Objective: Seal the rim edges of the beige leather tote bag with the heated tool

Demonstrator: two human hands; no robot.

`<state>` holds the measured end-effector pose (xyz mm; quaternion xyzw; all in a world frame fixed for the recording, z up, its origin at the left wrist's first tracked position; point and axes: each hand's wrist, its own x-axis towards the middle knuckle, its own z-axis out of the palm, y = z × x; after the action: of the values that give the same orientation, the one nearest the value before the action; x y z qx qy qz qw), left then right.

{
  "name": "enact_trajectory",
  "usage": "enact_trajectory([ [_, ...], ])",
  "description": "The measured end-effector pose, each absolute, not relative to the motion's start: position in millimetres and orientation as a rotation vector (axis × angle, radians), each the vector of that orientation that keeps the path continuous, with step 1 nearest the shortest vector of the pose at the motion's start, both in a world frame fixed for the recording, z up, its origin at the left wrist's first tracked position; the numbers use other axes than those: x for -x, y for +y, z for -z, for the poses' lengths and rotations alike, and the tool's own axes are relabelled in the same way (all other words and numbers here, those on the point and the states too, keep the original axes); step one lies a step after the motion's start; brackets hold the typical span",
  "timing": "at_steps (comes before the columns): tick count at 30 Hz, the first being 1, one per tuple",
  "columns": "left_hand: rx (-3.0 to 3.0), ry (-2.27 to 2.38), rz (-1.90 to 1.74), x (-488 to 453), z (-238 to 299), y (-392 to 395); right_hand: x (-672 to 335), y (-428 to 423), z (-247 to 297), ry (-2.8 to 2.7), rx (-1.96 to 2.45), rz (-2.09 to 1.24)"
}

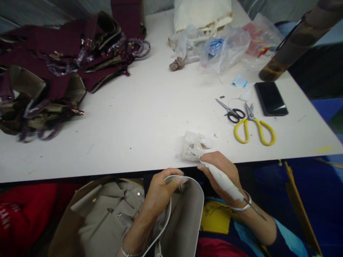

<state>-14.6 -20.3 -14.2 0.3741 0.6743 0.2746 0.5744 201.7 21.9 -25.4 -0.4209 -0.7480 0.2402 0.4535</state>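
My left hand (163, 191) pinches the upper rim of a light grey bag (189, 214), its mouth facing up, just below the table's front edge. In my right hand (223, 169) is a thin tool with a thick white-wrapped handle (222, 180); a metal rod sticks out at its rear. The tool's narrow tip reaches a whitish, crusted lump (191, 144) on the table edge; I cannot tell whether it touches. Part of the bag's rim is hidden behind my left fingers.
Yellow-handled snips (254, 126), black-handled scissors (232, 111) and a phone (271, 99) lie to the right. A dark bottle (292, 44) stands behind them. Plastic bags (225, 50) lie at the back, maroon bags (66, 53) at left. Below the table, a carton (66, 221) holds grey bags.
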Motion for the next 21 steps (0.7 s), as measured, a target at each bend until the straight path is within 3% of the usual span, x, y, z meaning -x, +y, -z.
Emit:
enact_trajectory([
  [10, -0.83, 1.528, -0.626, 15.3, 9.5, -20.4, -203.7, 15.6, 23.5, -1.792, 1.09, -0.645],
  [16, -0.804, 1.467, -0.59, 15.4, 5.6, -18.8, -208.0, 4.5, 19.0, -1.45, 1.134, -1.332],
  [21, -0.834, 1.417, -0.584, 15.7, 4.7, -18.5, -204.6, 1.1, 22.3, -1.418, 1.087, -1.531],
])
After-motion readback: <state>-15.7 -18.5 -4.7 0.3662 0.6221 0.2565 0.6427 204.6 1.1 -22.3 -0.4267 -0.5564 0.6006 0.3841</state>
